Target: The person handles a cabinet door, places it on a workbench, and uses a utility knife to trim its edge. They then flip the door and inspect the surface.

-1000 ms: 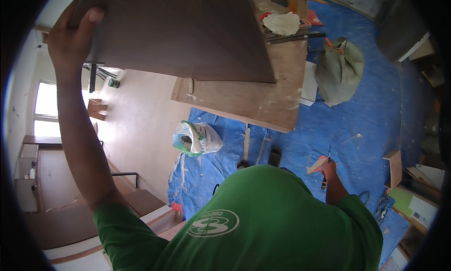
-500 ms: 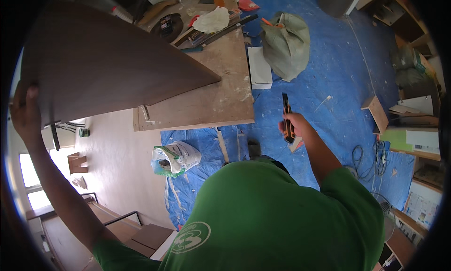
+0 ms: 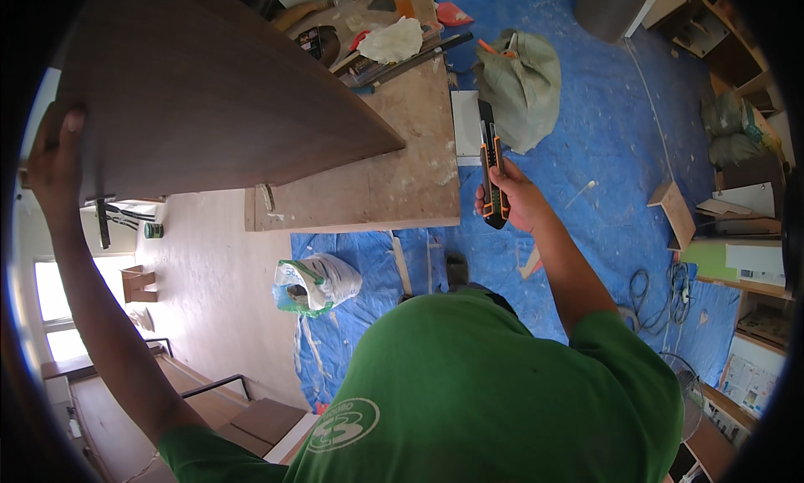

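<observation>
A large dark brown board [image 3: 209, 98] stands tilted at the upper left, over a pale wooden worktable [image 3: 377, 181]. My left hand [image 3: 54, 160] grips the board's left edge with the fingers wrapped over it. My right hand [image 3: 515, 200] holds a black and orange utility knife [image 3: 490, 160], pointed away from me, just right of the worktable's near corner. My green shirt [image 3: 469, 391] fills the lower middle of the view.
Blue sheeting [image 3: 603, 148] covers the floor. A grey-green sack [image 3: 523, 85] lies beyond the knife. Tools, a white cloth [image 3: 389, 41] and bottles crowd the table's far end. A white and green bag [image 3: 314, 284] lies below the table. Shelving [image 3: 737, 232] and cables [image 3: 662, 286] are at the right.
My right hand has risen with the knife toward the table's corner. The board has swung nearer and now covers more of the table. The view has shifted.
</observation>
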A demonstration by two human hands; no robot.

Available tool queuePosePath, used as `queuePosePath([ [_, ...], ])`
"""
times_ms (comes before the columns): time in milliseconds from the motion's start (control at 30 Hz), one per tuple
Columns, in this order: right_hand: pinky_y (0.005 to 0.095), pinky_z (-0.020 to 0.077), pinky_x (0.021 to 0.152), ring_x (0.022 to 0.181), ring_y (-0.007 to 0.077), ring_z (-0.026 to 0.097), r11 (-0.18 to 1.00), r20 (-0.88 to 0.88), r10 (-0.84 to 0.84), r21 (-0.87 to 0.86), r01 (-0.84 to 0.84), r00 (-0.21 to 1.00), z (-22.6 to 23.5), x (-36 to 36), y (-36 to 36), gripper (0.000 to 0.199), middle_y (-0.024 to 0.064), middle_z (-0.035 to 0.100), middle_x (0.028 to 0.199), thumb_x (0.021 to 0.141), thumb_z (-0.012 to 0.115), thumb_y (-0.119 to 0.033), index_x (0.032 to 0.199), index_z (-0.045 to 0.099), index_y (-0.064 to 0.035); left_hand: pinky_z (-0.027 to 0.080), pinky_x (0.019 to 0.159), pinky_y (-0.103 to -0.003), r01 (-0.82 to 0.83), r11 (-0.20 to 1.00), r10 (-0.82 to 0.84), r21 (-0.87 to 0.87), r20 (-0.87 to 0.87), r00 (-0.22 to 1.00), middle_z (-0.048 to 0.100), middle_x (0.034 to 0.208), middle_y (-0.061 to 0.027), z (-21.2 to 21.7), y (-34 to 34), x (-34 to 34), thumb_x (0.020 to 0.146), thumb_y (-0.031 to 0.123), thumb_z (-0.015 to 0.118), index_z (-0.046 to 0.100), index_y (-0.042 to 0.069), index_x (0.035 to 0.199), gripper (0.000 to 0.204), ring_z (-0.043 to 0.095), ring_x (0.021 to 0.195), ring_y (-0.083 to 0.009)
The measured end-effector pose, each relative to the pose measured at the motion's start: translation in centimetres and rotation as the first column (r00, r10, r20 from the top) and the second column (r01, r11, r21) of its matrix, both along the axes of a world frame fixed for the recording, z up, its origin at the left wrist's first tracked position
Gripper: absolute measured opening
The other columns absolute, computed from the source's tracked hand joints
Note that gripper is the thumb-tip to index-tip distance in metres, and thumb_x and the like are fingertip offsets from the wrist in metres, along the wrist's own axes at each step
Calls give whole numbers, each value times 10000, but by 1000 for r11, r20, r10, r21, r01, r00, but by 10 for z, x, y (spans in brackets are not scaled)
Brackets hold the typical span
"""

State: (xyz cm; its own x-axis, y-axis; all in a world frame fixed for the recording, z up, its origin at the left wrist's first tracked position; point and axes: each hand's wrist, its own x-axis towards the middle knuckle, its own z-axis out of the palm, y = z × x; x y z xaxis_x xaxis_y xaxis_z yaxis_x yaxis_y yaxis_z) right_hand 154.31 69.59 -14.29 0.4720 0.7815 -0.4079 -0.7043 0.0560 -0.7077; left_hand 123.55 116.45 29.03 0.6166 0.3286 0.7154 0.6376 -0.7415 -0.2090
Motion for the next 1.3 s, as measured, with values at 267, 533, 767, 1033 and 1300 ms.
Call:
queuePosePath([
  [267, 293, 493, 570, 612, 147, 609, 994, 342, 51, -107, -15, 938, 42, -15, 18, 325, 54, 616, 731, 1011, 582, -382, 1003, 522, -63, 478, 963, -337, 12, 1000, -12, 0, 79, 997, 704, 1163, -172, -6, -14, 12, 812, 592, 741, 608, 24, 1337, 785, 658, 1080, -249],
  [533, 289, 459, 553, 623, 133, 590, 999, 401, 48, -41, -34, 915, 67, -24, 23, 271, 58, 608, 733, 1029, 558, -330, 1002, 514, -64, 478, 949, -327, 34, 998, -31, -44, 83, 996, 714, 1129, -161, -5, -22, 22, 819, 578, 743, 611, 13, 1328, 772, 663, 1049, -237],
  [767, 295, 494, 585, 650, 138, 605, 999, 378, 35, -26, -27, 925, 66, -24, 24, 234, 68, 616, 768, 1030, 556, -293, 1012, 509, -65, 481, 956, -371, 9, 998, -5, -66, 69, 998, 703, 1172, -175, -5, -19, 27, 835, 596, 706, 630, 84, 1321, 710, 656, 1113, -292],
  [1033, 328, 520, 674, 755, 171, 624, 996, 363, 60, 33, -77, 930, 61, -19, 22, 158, 75, 628, 877, 1011, 554, -163, 1111, 493, -57, 485, 943, -362, 14, 998, -9, -54, 80, 997, 713, 1138, -167, -4, -15, 27, 820, 603, 719, 629, 61, 1317, 741, 663, 1080, -275],
  [1300, 360, 527, 800, 866, 201, 631, 987, 331, 84, 105, -125, 940, 60, -18, 25, 275, 79, 614, 970, 969, 551, -64, 1230, 467, -50, 496, 923, -354, 20, 998, -15, -61, 85, 996, 717, 1106, -170, -5, -18, 28, 796, 639, 728, 614, 22, 1329, 823, 676, 1035, -264],
])
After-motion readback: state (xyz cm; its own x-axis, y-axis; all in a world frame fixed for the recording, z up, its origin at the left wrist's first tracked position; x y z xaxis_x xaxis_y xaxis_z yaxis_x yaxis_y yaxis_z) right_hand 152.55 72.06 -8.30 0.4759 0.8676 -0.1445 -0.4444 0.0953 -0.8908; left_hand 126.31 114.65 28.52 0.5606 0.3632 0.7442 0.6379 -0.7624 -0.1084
